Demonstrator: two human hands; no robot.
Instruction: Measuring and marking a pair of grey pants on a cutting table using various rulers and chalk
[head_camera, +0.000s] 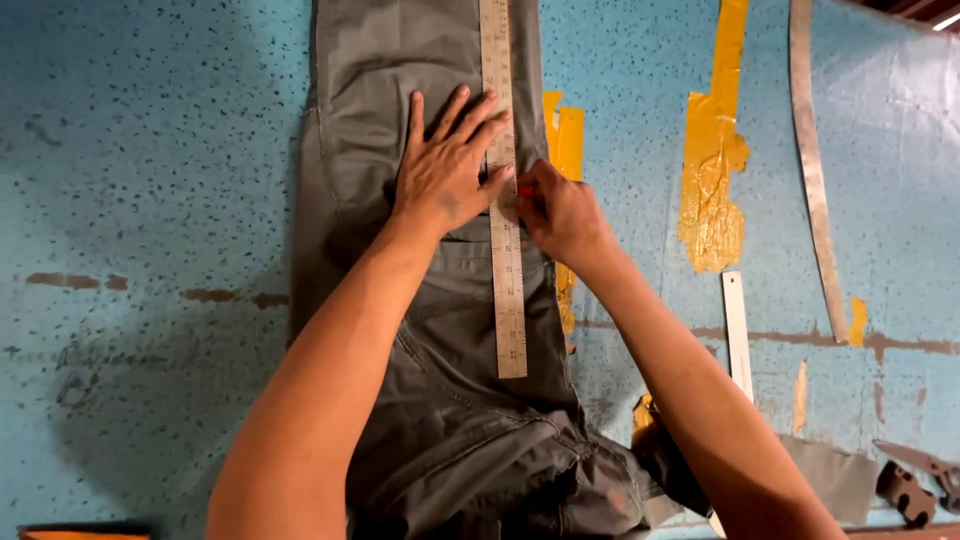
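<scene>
The grey-green trousers lie flat and lengthwise on the blue speckled table, waist end bunched toward me at the bottom of the view, legs running off the top edge. Along their right side I see a long metal ruler laid on the cloth, parallel to the leg.

My left hand is spread wide, palm down, fingers fanned across fabric and ruler — it grips nothing, just presses both flat. My right hand is curled at the ruler's right edge, fingertips pinched on something small and reddish, perhaps a piece of marking chalk; it is too hidden for me to say for sure.

As for progress, I judge this to be mid-marking: the ruler is placed and held, but I can make out no drawn line on the cloth, so whatever mark belongs here looks not yet made or is hidden under the hands.

Further out, strips of yellow tape patch the table surface. A curved metal strip lies to the right, a second shorter ruler beside my right forearm, and dark scissors sit at the lower right corner near a scrap of grey cloth. No containers are in view — nothing boxed or binned.
</scene>
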